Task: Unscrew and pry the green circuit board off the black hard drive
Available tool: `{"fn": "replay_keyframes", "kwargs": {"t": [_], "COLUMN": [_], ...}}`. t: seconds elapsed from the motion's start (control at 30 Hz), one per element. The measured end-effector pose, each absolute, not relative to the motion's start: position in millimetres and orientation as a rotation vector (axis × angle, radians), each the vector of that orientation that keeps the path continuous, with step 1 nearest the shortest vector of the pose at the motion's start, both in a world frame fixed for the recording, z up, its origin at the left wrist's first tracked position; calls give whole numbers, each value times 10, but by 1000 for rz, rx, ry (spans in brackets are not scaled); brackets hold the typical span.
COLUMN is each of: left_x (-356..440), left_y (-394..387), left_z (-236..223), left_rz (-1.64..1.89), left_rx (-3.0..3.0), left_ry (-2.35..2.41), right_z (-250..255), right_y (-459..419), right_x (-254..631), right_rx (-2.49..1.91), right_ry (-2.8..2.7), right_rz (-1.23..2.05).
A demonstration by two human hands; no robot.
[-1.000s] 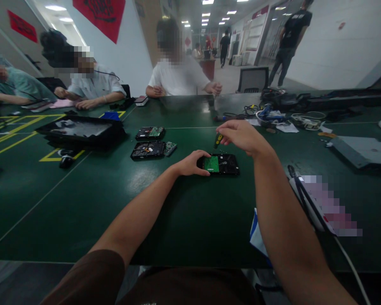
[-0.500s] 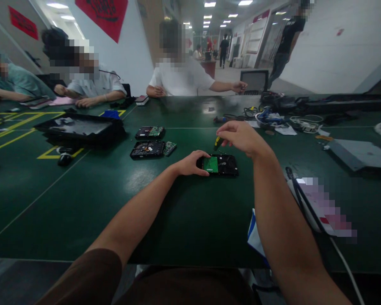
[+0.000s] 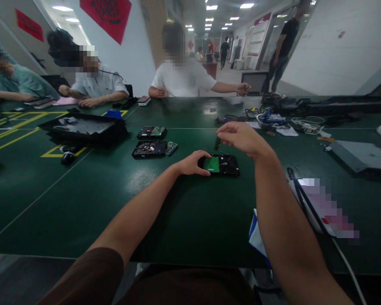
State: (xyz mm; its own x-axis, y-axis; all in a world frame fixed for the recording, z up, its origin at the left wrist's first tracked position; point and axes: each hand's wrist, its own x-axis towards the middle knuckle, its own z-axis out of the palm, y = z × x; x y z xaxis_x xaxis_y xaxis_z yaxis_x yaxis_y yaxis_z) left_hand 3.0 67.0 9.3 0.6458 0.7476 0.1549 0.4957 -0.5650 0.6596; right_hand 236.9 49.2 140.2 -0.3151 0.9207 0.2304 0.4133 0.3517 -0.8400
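A black hard drive (image 3: 230, 165) with a green circuit board (image 3: 212, 164) on its left part lies flat on the green table. My left hand (image 3: 195, 163) grips its left end between thumb and fingers. Above the drive's far edge, my right hand (image 3: 238, 136) pinches the top of a dark screwdriver (image 3: 217, 143) that points downward. The screwdriver's tip is hard to make out. Several tiny screws (image 3: 222, 152) lie just behind the drive.
Two more hard drives (image 3: 150, 149) and a loose circuit board (image 3: 172, 148) lie to the left. Further left stands a black tray (image 3: 82, 127). Cables (image 3: 269, 118), a grey metal box (image 3: 362, 154) and a corded pouch (image 3: 320, 207) are on the right. People sit across the table.
The view has shifted slightly. The screwdriver looks darker and turned in my right hand's fingers; my left hand keeps its hold on the drive.
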Motion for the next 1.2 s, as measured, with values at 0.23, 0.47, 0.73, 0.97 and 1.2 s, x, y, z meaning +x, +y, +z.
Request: {"fn": "replay_keyframes", "kwargs": {"t": [0.23,0.47,0.73,0.97,1.2], "left_x": [35,30,26,39,38], "left_y": [681,671,669,675,662], "left_z": [74,65,96,92,102], "left_rz": [575,598,576,577,585], "left_rx": [2297,2280,2269,2266,2268], "left_ry": [970,970,968,982,976], "right_z": [1386,1386,1390,1386,1381], "right_y": [484,488,491,464,480], "right_x": [2287,2308,2327,2254,2259], "right_rx": [-1181,-1141,-1242,-1121,-1217], "right_ry": [-1842,-1812,-1855,-1819,-1885], "right_rz": [971,1041,901,1059,785]}}
